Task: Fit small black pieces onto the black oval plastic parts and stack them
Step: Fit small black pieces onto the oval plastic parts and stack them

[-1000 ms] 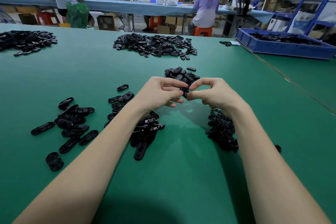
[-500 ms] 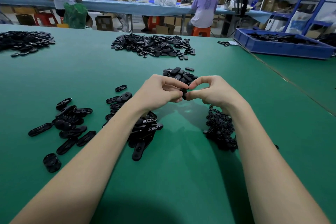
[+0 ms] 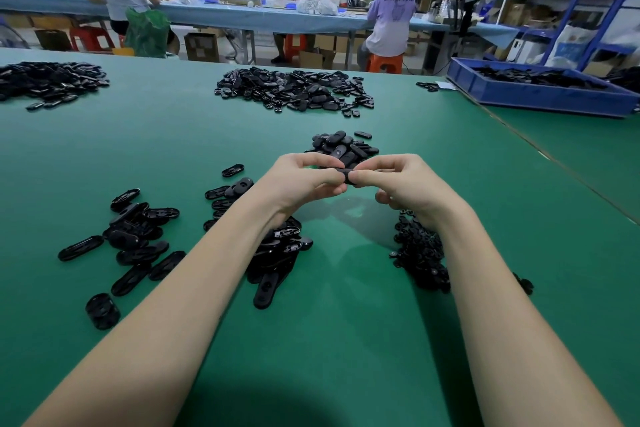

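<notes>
Both hands meet above the green table (image 3: 346,340), the left hand (image 3: 304,180) and right hand (image 3: 398,184) pinching one black oval part (image 3: 347,176) between their curled fingertips. Loose oval parts (image 3: 138,239) lie to the left, with a heap of small black pieces (image 3: 419,253) under the right wrist.

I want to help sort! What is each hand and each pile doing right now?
left hand: pinches the black part.
right hand: pinches the same part.
black part: held above the table.
small pieces pile: heaped under the right wrist.
blue tray: holds black parts.
</notes>
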`<state>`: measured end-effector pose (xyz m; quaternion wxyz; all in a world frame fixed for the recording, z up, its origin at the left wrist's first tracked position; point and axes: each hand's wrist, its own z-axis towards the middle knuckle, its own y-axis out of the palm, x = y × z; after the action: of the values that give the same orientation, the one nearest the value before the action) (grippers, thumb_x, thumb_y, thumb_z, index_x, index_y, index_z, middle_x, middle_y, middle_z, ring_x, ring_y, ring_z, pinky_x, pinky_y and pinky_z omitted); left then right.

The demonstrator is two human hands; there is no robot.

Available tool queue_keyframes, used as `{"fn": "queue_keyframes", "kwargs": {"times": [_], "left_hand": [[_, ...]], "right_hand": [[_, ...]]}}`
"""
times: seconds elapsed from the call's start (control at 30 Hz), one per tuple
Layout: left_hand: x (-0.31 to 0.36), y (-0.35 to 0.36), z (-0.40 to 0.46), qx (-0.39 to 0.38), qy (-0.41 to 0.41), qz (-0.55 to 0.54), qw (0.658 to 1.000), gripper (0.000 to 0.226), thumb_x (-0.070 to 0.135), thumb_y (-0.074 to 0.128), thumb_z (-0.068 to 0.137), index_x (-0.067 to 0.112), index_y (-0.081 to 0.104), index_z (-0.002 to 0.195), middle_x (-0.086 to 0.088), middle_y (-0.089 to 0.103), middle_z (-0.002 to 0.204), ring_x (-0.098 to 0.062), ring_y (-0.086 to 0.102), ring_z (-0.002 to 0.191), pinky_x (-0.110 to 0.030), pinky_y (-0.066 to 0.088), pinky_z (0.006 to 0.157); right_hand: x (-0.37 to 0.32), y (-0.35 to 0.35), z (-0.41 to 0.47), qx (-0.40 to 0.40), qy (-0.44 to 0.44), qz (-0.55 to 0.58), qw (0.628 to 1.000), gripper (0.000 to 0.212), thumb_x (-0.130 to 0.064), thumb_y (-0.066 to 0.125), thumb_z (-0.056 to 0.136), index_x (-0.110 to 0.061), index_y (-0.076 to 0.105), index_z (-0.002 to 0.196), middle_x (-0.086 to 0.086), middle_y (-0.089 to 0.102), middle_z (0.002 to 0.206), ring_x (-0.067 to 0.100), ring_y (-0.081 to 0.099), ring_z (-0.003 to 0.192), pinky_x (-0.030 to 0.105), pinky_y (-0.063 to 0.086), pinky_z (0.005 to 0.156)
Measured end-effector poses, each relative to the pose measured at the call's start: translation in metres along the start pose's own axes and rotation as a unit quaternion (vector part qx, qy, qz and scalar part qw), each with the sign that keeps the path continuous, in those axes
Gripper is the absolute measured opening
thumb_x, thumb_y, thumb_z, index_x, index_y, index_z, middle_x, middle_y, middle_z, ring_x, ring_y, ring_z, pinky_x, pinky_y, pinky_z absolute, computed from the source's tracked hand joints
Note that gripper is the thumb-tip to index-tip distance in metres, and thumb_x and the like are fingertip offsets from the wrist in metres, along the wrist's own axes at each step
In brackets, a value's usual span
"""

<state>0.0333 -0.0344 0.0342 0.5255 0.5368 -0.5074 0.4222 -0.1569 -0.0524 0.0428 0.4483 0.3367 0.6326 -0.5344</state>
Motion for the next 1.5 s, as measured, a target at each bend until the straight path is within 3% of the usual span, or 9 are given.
{"fn": "queue_keyframes", "kwargs": {"times": [0.13, 0.23, 0.4, 0.63, 0.83, 0.97, 1.1, 1.27, 1.5], "left_hand": [[-0.002, 0.001, 0.0, 0.022, 0.015, 0.031, 0.999, 0.018, -0.005, 0.072, 0.084, 0.005, 0.069, 0.098, -0.02, 0.076, 0.093, -0.023, 0.074, 0.077, -0.026, 0.06, 0.086], [-0.004, 0.004, -0.002, 0.025, 0.026, 0.044, 0.998, 0.017, -0.006, 0.072, 0.084, 0.004, 0.068, 0.097, -0.016, 0.076, 0.085, -0.02, 0.073, 0.073, -0.024, 0.061, 0.079], [-0.008, 0.012, -0.002, 0.063, 0.04, 0.087, 0.993, 0.018, -0.005, 0.071, 0.085, 0.01, 0.066, 0.094, -0.007, 0.074, 0.077, -0.016, 0.069, 0.07, -0.022, 0.059, 0.08], [-0.017, 0.013, 0.0, 0.081, 0.064, 0.127, 0.987, 0.016, 0.002, 0.073, 0.085, 0.014, 0.067, 0.094, -0.005, 0.076, 0.077, -0.012, 0.068, 0.069, -0.029, 0.055, 0.088], [-0.019, 0.007, 0.007, 0.022, 0.131, 0.301, 0.944, 0.02, 0.011, 0.077, 0.084, 0.022, 0.072, 0.1, 0.002, 0.077, 0.088, -0.009, 0.07, 0.074, -0.019, 0.052, 0.072], [-0.024, 0.017, 0.03, 0.093, 0.163, 0.381, 0.905, 0.017, 0.025, 0.082, 0.08, 0.029, 0.073, 0.094, 0.016, 0.072, 0.088, -0.002, 0.061, 0.067, -0.009, 0.044, 0.064], [-0.014, 0.034, 0.071, 0.192, 0.161, 0.459, 0.852, 0.019, 0.036, 0.078, 0.081, 0.034, 0.071, 0.099, 0.015, 0.068, 0.092, -0.008, 0.063, 0.09, -0.024, 0.044, 0.075], [-0.003, 0.045, 0.116, 0.207, 0.145, 0.55, 0.796, 0.018, 0.033, 0.072, 0.085, 0.032, 0.068, 0.103, 0.008, 0.069, 0.106, -0.019, 0.063, 0.106, -0.028, 0.04, 0.077], [-0.01, 0.039, 0.132, 0.212, 0.133, 0.579, 0.776, 0.009, 0.036, 0.067, 0.088, 0.031, 0.069, 0.096, 0.005, 0.068, 0.111, -0.022, 0.062, 0.107, -0.028, 0.037, 0.076]], "right_hand": [[-0.002, 0.003, 0.004, 0.034, -0.007, -0.025, 0.999, 0.008, -0.025, 0.084, 0.079, -0.024, 0.078, 0.074, -0.011, 0.061, 0.062, 0.002, 0.039, 0.043, 0.01, 0.032, 0.042], [-0.001, 0.005, 0.007, 0.055, -0.014, -0.05, 0.997, 0.008, -0.024, 0.084, 0.078, -0.022, 0.077, 0.074, -0.019, 0.056, 0.05, -0.002, 0.042, 0.04, 0.009, 0.031, 0.04], [0.006, 0.013, 0.011, 0.078, -0.015, -0.056, 0.995, 0.01, -0.024, 0.081, 0.078, -0.021, 0.074, 0.072, -0.02, 0.057, 0.052, -0.002, 0.045, 0.046, 0.017, 0.037, 0.053], [0.013, 0.016, 0.014, 0.076, -0.028, -0.052, 0.995, 0.013, -0.025, 0.081, 0.076, -0.021, 0.071, 0.07, -0.018, 0.053, 0.049, -0.001, 0.042, 0.042, 0.01, 0.032, 0.043], [0.023, -0.006, 0.008, 0.034, 0.059, 0.045, 0.997, 0.019, -0.035, 0.081, 0.082, -0.026, 0.074, 0.097, -0.012, 0.077, 0.079, 0.01, 0.043, 0.056, 0.017, 0.029, 0.043], [0.024, -0.013, 0.006, 0.05, 0.086, 0.035, 0.994, 0.035, -0.052, 0.076, 0.085, -0.028, 0.069, 0.109, -0.015, 0.079, 0.083, 0.008, 0.048, 0.056, 0.021, 0.036, 0.051], [0.026, -0.018, 0.004, 0.063, 0.088, 0.062, 0.992, 0.038, -0.061, 0.071, 0.086, -0.029, 0.071, 0.108, -0.017, 0.078, 0.085, 0.009, 0.05, 0.059, 0.02, 0.036, 0.05], [0.028, -0.022, 0.003, 0.054, 0.089, 0.087, 0.991, 0.038, -0.059, 0.068, 0.089, -0.028, 0.072, 0.109, -0.015, 0.079, 0.088, 0.009, 0.048, 0.057, 0.019, 0.034, 0.047], [0.03, -0.022, 0.006, 0.046, 0.091, 0.098, 0.99, 0.035, -0.057, 0.068, 0.091, -0.027, 0.072, 0.11, -0.013, 0.079, 0.089, 0.008, 0.047, 0.055, 0.017, 0.033, 0.044]]}}
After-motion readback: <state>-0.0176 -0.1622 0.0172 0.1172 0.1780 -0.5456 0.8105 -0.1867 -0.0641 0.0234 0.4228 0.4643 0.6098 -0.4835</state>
